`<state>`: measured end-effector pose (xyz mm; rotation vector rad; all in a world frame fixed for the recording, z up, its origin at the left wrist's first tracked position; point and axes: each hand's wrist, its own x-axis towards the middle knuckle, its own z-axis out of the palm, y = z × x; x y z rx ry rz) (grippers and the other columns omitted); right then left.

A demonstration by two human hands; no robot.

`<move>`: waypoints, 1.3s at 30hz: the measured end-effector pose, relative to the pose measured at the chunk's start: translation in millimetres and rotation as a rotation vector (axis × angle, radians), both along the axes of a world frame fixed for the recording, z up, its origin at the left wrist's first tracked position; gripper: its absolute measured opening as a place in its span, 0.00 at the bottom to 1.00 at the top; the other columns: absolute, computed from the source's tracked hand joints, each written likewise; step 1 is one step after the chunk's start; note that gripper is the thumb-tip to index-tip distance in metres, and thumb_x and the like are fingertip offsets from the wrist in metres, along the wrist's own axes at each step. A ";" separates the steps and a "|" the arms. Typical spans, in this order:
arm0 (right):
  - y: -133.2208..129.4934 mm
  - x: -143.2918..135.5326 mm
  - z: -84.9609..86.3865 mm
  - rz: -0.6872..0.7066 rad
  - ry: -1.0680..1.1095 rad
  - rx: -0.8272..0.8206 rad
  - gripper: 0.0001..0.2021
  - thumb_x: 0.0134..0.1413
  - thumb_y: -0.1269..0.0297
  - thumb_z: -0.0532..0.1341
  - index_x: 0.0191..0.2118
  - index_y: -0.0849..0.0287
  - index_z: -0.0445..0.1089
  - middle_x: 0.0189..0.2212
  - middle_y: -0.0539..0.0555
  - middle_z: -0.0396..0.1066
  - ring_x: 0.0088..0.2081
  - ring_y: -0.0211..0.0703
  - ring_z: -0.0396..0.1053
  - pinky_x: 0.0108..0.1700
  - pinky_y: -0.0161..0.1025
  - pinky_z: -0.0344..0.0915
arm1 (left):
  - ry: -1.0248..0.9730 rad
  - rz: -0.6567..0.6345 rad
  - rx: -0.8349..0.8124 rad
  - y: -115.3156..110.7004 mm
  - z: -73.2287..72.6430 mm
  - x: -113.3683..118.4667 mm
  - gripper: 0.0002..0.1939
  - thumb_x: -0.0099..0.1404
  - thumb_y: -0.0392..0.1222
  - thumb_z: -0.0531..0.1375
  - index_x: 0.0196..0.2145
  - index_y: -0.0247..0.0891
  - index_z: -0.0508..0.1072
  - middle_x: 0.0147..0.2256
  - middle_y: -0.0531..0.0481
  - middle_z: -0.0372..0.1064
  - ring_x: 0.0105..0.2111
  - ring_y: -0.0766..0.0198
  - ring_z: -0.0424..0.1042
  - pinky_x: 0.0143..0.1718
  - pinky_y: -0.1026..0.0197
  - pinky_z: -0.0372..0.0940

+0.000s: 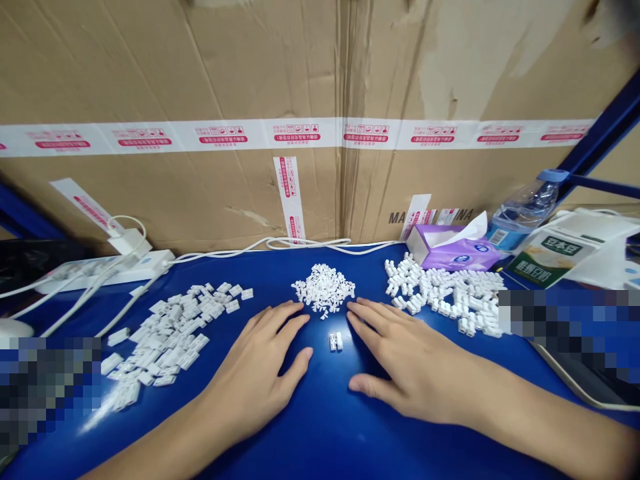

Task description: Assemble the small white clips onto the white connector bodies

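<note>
My left hand [260, 357] lies flat on the blue tabletop [320, 427], fingers stretched out and thumb apart, holding nothing. Opposite it, my right hand [405, 357] rests palm down in the same way, also holding nothing. Between the two hands sits a pair of small white plastic parts [335, 341], side by side. Just beyond the fingertips is a heap of tiny white plastic pieces [325, 287]. Flat white rectangular plastic pieces [170, 333] are spread to the left of my left hand. Past my right hand lies a pile of chunkier white plastic pieces [450, 293].
A white power strip [145, 267] with cables is at the back left. Back right stand a purple tissue pack [453, 247], a plastic bottle [525, 207] and a green-and-white package [555, 250]. A large cardboard box [225, 193] walls off the back. Pixelated patches hide both sides.
</note>
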<state>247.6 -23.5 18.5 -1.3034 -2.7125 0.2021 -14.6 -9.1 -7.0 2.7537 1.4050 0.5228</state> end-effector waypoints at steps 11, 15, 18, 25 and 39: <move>-10.0 3.1 -21.4 -0.065 0.050 -0.087 0.40 0.70 0.42 0.49 0.74 0.66 0.41 0.73 0.65 0.37 0.73 0.63 0.36 0.71 0.65 0.44 | 0.089 -0.052 -0.048 -2.6 -2.8 1.3 0.30 0.76 0.50 0.50 0.68 0.30 0.60 0.68 0.35 0.55 0.69 0.45 0.55 0.68 0.37 0.53; -9.7 4.5 -24.7 -0.053 0.030 -0.070 0.40 0.70 0.42 0.48 0.74 0.65 0.39 0.73 0.64 0.35 0.73 0.62 0.34 0.71 0.65 0.44 | 0.114 -0.050 -0.057 -3.6 -3.2 2.5 0.30 0.77 0.49 0.49 0.69 0.29 0.59 0.69 0.35 0.53 0.69 0.46 0.53 0.68 0.36 0.52; -9.8 4.8 -26.7 -0.050 0.043 -0.055 0.40 0.70 0.42 0.49 0.74 0.65 0.40 0.73 0.64 0.36 0.73 0.62 0.35 0.71 0.66 0.45 | 0.123 -0.047 -0.051 -3.6 -3.6 3.1 0.30 0.77 0.49 0.49 0.69 0.28 0.59 0.69 0.35 0.52 0.69 0.46 0.53 0.68 0.36 0.53; -10.0 1.9 -28.0 -0.072 0.085 -0.030 0.39 0.70 0.43 0.49 0.74 0.66 0.43 0.73 0.65 0.39 0.73 0.63 0.38 0.71 0.65 0.46 | 0.089 -0.047 -0.040 -3.3 -5.0 2.0 0.30 0.76 0.49 0.51 0.69 0.31 0.60 0.69 0.36 0.54 0.69 0.45 0.55 0.68 0.37 0.53; -9.1 -5.9 -22.2 -0.109 0.042 -0.054 0.41 0.70 0.42 0.46 0.73 0.73 0.45 0.72 0.69 0.37 0.73 0.63 0.37 0.72 0.65 0.44 | 0.082 -0.062 -0.011 -1.6 2.0 2.9 0.28 0.75 0.45 0.52 0.69 0.37 0.58 0.71 0.40 0.52 0.67 0.44 0.58 0.64 0.36 0.58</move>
